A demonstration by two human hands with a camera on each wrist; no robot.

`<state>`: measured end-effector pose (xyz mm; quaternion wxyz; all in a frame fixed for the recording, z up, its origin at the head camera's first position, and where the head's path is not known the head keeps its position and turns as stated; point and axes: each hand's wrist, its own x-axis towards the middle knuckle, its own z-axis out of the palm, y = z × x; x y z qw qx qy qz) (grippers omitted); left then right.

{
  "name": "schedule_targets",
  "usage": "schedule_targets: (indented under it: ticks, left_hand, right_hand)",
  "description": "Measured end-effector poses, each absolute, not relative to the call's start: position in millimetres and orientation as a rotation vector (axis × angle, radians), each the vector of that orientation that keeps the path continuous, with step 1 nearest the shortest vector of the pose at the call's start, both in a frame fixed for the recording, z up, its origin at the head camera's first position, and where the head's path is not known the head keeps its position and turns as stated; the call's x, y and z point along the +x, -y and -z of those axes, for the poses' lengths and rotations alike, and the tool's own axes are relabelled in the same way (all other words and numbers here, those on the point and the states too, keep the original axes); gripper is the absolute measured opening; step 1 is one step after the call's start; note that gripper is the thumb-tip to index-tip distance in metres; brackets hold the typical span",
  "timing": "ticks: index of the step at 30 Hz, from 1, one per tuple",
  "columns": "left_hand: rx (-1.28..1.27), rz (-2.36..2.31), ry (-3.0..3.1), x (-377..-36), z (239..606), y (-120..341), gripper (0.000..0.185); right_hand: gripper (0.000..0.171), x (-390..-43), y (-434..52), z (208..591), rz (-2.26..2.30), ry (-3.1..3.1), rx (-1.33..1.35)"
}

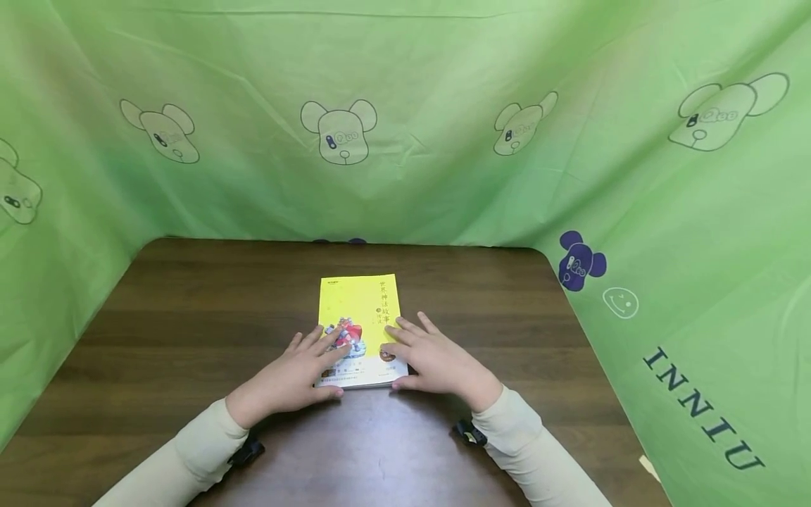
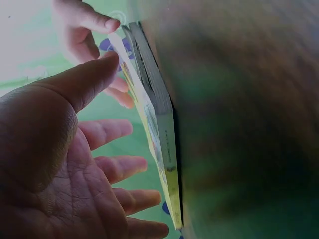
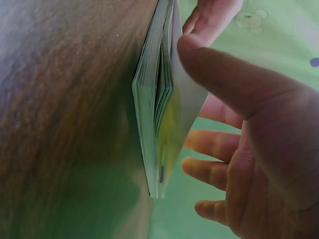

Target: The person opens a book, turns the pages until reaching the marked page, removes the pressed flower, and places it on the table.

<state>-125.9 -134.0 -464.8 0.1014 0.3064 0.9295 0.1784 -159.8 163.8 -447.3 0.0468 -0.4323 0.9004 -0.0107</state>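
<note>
A yellow book [image 1: 361, 327] lies flat on a dark wooden table [image 1: 190, 331], near the middle and a little toward the person, with its cover up. The left hand [image 1: 294, 373] rests on the book's near left corner, fingers straight and spread over the cover, thumb along the near edge. The right hand [image 1: 431, 359] lies on the near right corner, fingers straight, thumb at the near edge. In the right wrist view the cover stands slightly lifted from the pages at that corner. A green cloth [image 1: 405, 120] printed with bear heads hangs behind and beside the table.
</note>
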Motion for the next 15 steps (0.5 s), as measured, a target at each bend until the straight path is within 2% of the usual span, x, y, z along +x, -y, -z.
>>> schedule_targets:
  ticks: [4, 15]
  left_hand:
    - [0.932, -0.488, -2.747, -127.3, 466.6, 127.8, 0.076]
    - [0.944, -0.433, -2.795, -129.6, 465.1, 105.7, 0.068]
  right_hand:
    - [0.052, -157.5, -162.9, 447.7, 0.030, -2.745, -1.337]
    - [0.039, -155.3, -158.3, 448.2, 0.022, -2.759, -1.364]
